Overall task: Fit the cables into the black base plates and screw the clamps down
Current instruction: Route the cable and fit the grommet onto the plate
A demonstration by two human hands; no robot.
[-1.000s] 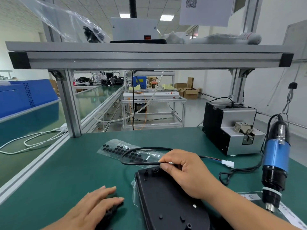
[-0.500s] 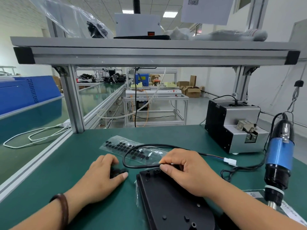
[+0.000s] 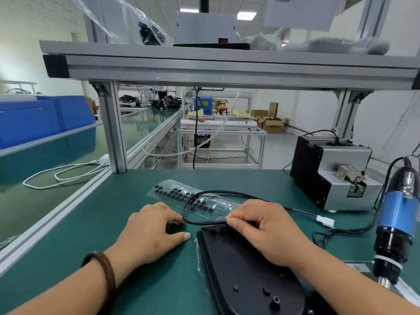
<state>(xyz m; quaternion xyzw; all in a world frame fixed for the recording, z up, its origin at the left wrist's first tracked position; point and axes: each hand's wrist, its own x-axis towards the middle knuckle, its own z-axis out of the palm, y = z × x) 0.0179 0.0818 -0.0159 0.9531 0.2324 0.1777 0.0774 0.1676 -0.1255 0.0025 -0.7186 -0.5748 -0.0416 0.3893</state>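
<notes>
The cable is being pinched between the thumb and forefinger of the right hand, just at the far end of the base plate. This pinch is being kept where it was a second ago. The plate is lying flat on the counter, partly under the right wrist. The cable is being held in a loop that lies over a clear bag of black dots. Its white connector is resting on the counter to the right, apart from the plate.

The left hand is being held much further forward than a second ago, when it lay low at the near edge. It is now being kept just beside the left side of the loop. A small black part is being gripped under its curled fingers and against the thumb, on the counter just left of the plate. A brown bracelet on the left wrist, out of view a second ago, is now being shown.

A blue screwdriver is hanging at the right edge, with a screw feeder behind it.
</notes>
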